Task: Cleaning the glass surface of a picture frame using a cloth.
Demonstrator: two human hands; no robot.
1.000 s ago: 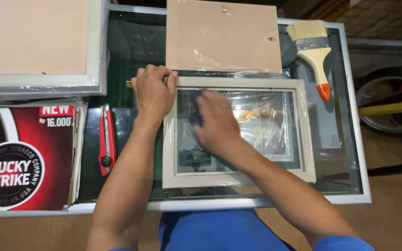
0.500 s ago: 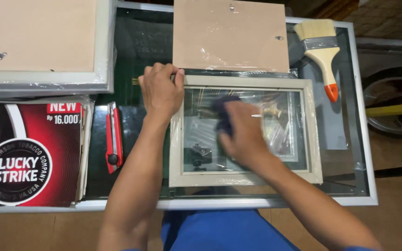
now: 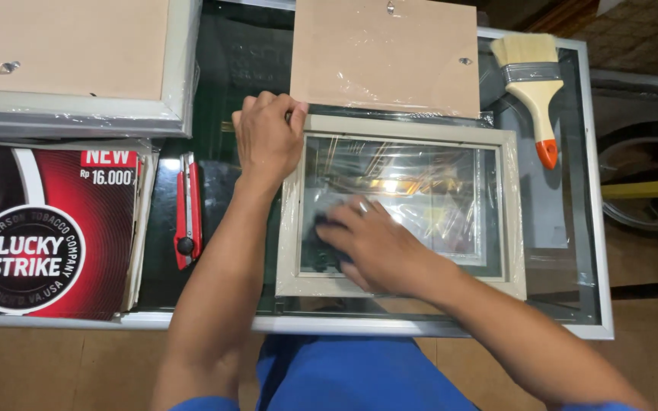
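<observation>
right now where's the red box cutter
In the head view the red box cutter lies on the glass table, left of the picture frame and the left hand, beside the red printed board.

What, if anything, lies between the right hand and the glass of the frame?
A dark cloth lies under the right hand, between its fingers and the glass of the frame.
</observation>
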